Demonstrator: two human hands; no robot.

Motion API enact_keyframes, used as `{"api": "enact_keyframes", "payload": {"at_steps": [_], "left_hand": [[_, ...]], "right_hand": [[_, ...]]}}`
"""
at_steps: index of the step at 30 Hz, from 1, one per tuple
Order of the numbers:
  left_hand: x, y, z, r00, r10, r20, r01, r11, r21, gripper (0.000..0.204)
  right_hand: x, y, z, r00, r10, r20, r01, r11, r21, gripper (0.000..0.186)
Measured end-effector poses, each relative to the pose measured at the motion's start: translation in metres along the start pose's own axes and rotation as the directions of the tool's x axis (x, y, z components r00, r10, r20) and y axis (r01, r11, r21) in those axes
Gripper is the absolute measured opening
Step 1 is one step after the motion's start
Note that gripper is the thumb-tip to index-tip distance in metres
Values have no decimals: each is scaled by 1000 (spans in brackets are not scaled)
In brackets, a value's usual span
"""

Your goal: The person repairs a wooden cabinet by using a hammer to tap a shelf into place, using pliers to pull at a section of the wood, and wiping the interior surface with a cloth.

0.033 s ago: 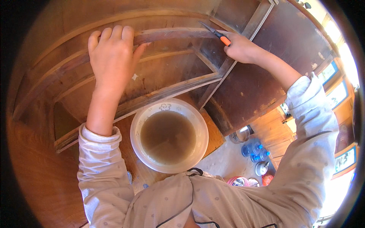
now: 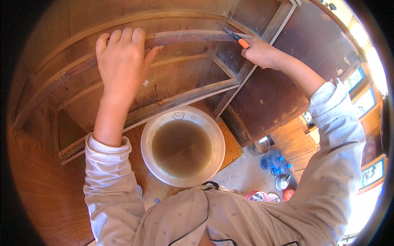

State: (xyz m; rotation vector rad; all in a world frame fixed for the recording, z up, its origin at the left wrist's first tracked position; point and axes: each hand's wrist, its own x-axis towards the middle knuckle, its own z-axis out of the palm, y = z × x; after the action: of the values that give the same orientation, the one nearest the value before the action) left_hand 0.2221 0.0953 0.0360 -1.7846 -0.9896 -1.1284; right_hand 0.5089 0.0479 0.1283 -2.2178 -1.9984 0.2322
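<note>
My left hand (image 2: 122,55) is hooked over a curved wooden rail (image 2: 184,37) of a dark wooden cabinet frame, fingers over the top and thumb to the right. Farther right, my right hand (image 2: 262,52) is closed around a small knife with a black and orange handle (image 2: 242,41). Its thin pointed blade (image 2: 225,29) points up and left, close to the right part of the same rail. Between my forearms stands a white bowl (image 2: 218,149) with a floral pattern, holding murky brown water (image 2: 180,147).
Below the bowl is a wooden surface (image 2: 232,151). A lower cabinet rail (image 2: 180,97) runs just beyond it. At the right is a dark wooden panel (image 2: 303,61). On the floor stand blue water bottles (image 2: 271,160), a mesh basket (image 2: 259,146) and a pink basin (image 2: 256,192).
My right hand and the knife have shifted very slightly to the right. My left hand stays on the rail, and the bowl has not moved.
</note>
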Motion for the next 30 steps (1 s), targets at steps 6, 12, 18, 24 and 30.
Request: {"api": "enact_keyframes", "payload": {"at_steps": [6, 12, 18, 24, 30], "left_hand": [[0, -1, -1, 1000, -9, 18, 9, 1000, 0, 34], [1, 1, -1, 1000, -2, 17, 2, 1000, -11, 34], [0, -1, -3, 999, 5, 35, -5, 1000, 6, 33], [-1, 1, 0, 1000, 15, 25, -15, 1000, 12, 33], [1, 1, -2, 1000, 19, -11, -19, 1000, -4, 34]], "right_hand": [[22, 34, 7, 977, 17, 212, -109, 895, 432, 12], [22, 28, 2, 996, -91, 0, 88, 973, -215, 32], [22, 4, -5, 997, -79, 8, 75, 903, -424, 48], [18, 2, -1, 988, -139, -68, 92, 881, -465, 35], [40, 25, 11, 967, -236, -93, 181, 899, -398, 29]]}}
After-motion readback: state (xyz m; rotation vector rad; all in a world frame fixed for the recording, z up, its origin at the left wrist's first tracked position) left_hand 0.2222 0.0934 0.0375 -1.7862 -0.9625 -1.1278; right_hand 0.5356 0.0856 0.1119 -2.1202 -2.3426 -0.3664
